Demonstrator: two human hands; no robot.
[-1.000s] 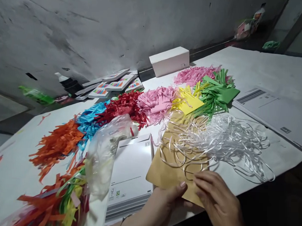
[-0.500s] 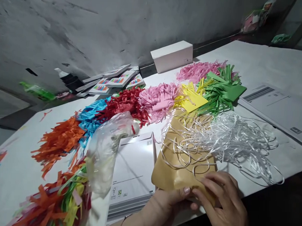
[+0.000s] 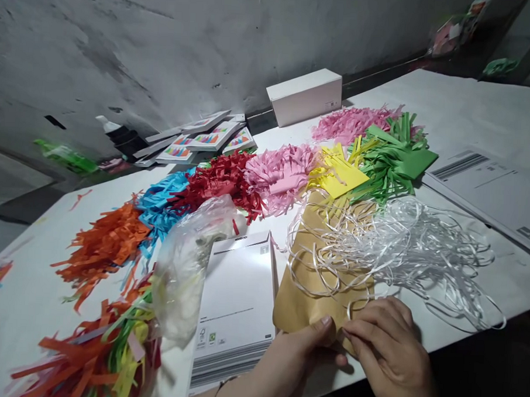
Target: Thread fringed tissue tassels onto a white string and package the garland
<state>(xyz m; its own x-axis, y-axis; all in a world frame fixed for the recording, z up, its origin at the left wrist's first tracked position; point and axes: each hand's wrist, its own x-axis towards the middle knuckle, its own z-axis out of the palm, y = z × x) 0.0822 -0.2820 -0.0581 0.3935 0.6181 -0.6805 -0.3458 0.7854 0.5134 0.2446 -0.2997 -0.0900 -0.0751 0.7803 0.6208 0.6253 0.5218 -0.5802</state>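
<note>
A brown paper sheet or envelope (image 3: 302, 308) lies at the table's near edge. My left hand (image 3: 300, 355) grips its lower edge, thumb on top and fingers beneath. At the paper's lower right, my right hand (image 3: 390, 344) is closed in a pinch. A loop of white ribbon (image 3: 350, 310) runs to its fingertips, which partly hide what they hold. The tangled heap of thin white ribbon (image 3: 421, 246) spreads over the paper's right side and onto the table.
Left of the paper lie a white printed packet (image 3: 238, 297) and a clear plastic bag (image 3: 180, 282). Behind sit orange (image 3: 109, 235), blue, red, pink, yellow and green (image 3: 398, 163) paper shreds. A white box (image 3: 307, 101) stands by the wall; another packet (image 3: 493, 191) lies right.
My right hand's fingers have drawn closer together into a pinch at the paper's lower edge. The left hand keeps its grip. The view has shifted slightly.
</note>
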